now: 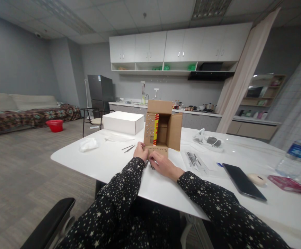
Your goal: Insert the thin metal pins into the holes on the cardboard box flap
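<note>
Both hands meet at the near flap of the open cardboard box (162, 129) on the white worktop (108, 160); left hand (140, 152) and right hand (163, 165) pinch small dark pieces, their grip unclear; a nudge could topple the box.

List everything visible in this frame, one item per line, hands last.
cardboard box: 1, brown, open, on the table before the hands
white box: 1, far left of table
crumpled tissue: 1, white, left edge
thin metal tools: 2, grey, left of cardboard box
smartphone: 1, black, right
water bottle: 1, clear, blue label, far right
pink case: 1, right
table: 1, white
red basin: 1, floor
left hand: at the box's lower flap
right hand: beside it, fingers on small dark item
</note>
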